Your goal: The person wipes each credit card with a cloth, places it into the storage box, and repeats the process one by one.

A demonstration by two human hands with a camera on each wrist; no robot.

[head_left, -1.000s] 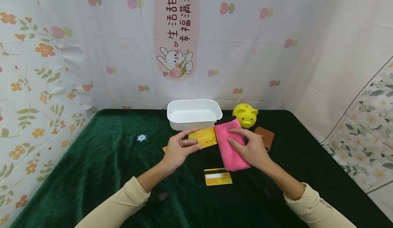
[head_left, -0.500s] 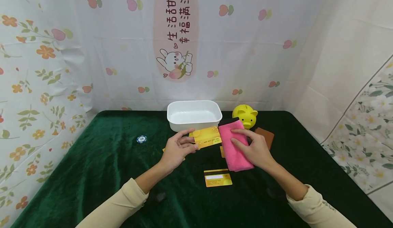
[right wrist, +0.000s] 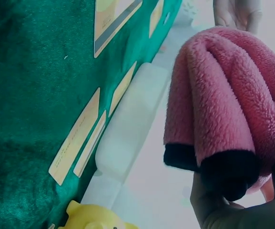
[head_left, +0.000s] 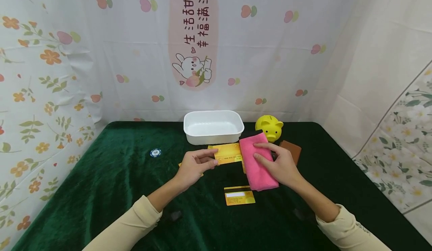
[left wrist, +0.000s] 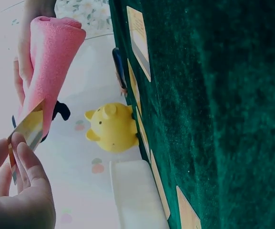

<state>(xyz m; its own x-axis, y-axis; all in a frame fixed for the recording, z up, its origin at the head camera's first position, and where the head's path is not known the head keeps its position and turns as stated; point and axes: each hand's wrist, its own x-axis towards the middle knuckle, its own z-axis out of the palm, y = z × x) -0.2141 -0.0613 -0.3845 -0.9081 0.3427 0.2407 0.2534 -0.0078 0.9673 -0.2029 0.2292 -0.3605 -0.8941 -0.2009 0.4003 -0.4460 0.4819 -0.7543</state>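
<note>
My left hand (head_left: 193, 168) pinches a yellow bank card (head_left: 229, 153) by its left end, between thumb and fingers. The card is held up above the table, and its right end meets the side of a folded pink cloth (head_left: 258, 164) with a black edge. My right hand (head_left: 281, 164) grips that cloth from the right, thumb and index finger lying across its front. In the left wrist view the card (left wrist: 31, 126) stands edge-on against the cloth (left wrist: 56, 57). The right wrist view shows thick fluffy folds of the cloth (right wrist: 218, 95), which cover most of the right hand.
A white basin (head_left: 214, 140) stands at the back, with a yellow piggy bank (head_left: 270, 128) to its right. Beside that lies a brown wallet (head_left: 294, 150). One card (head_left: 239, 198) lies in front; several more are partly hidden behind the hands. A poker chip (head_left: 155, 152) lies at left.
The cloth and right hand have shifted slightly right, and more of the card's face shows. The card now sits more level, and the left index finger has come lower along it.
</note>
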